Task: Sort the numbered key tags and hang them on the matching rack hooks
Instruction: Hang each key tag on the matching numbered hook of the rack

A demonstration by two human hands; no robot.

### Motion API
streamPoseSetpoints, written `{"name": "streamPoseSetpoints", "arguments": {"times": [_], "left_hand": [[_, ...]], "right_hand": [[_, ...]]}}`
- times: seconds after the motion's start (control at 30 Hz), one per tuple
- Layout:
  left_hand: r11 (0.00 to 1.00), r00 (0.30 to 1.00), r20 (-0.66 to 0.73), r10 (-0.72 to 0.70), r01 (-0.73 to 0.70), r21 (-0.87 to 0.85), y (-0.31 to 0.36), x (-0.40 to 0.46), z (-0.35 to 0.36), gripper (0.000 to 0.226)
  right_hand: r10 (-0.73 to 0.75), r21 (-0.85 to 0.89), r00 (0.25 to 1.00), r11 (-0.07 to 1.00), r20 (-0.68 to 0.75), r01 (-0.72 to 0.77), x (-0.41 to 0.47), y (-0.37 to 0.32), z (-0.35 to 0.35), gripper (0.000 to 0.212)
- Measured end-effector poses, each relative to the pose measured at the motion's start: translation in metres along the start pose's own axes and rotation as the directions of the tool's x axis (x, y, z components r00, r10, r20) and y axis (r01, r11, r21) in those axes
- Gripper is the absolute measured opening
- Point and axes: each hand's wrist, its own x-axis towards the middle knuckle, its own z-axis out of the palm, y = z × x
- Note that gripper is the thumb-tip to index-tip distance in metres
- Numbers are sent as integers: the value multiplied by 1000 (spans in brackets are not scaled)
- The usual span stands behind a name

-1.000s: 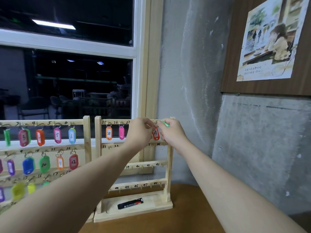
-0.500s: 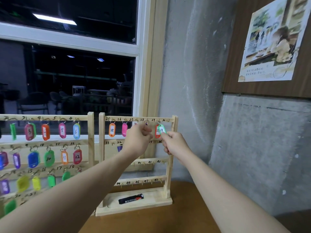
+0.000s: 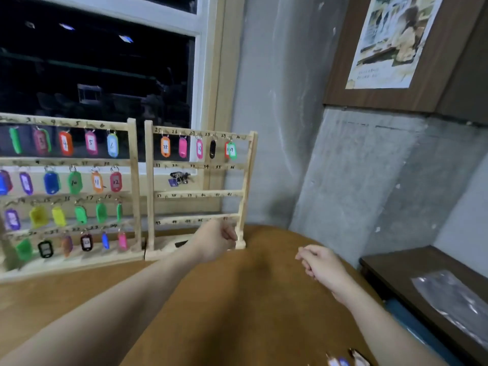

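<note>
On the brown wooden table [image 3: 264, 299], against a dark window [image 3: 100, 83] and a grey concrete wall [image 3: 285, 101], stand two wooden key racks side by side, nearly touching. Left rack [image 3: 132, 180] is w/ tags on all four rows that show: top row has an orange tag "4" [image 3: 65, 143], pink "5" [image 3: 91, 142], light-blue "6" [image 3: 112, 145]; 2nd row incl. green "10" [image 3: 75, 182], orange "11" [image 3: 97, 182], red "12" [image 3: 115, 181]; lower rows mostly yellow, green, purple, black tags, nos. too blurred to read. Right rack [image 3: 247, 180] has tags on its top row only: orange tag "25" [image 3: 165, 146], plain pink tag [image 3: 182, 147], pink "27" [image 3: 199, 148], black tag [image 3: 212, 149], then a green tag [image 3: 232, 150] hanging in front of a red tag [image 3: 226, 150] near the hook marked 29. Rows below, marked 31–48, are bare hooks. Small bunch of keys [image 3: 180, 178] shows behind the right rack on the sill.

Left hand [image 3: 217, 240] is low, in front of the right rack's base, fingers curled loosely, holding nothing I can see. Right hand [image 3: 319, 264] hovers over the table, well apart from the racks, fingers loosely bent, also w/ nothing in it. A few loose tags [image 3: 343, 361] lie at the table's near edge, bottom of view, blurred. Poster [image 3: 390, 40] on a wood panel upper right.
</note>
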Motion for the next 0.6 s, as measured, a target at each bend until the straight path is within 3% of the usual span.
{"name": "streamPoseSetpoints", "arguments": {"times": [0.13,0.33,0.6], "left_hand": [[1000,986,163,20,-23,17,0,-28,56,10],[986,925,371,75,-125,111,16,-50,123,10],[991,887,450,102,-131,34,40,-55,192,10]], "right_hand": [[122,-13,986,992,-114,-124,-49,56,-30,33],[141,-163,979,973,-147,-164,-107,116,-56,30],[133,-62,958,986,-256,-153,-138,146,-51,13]]}}
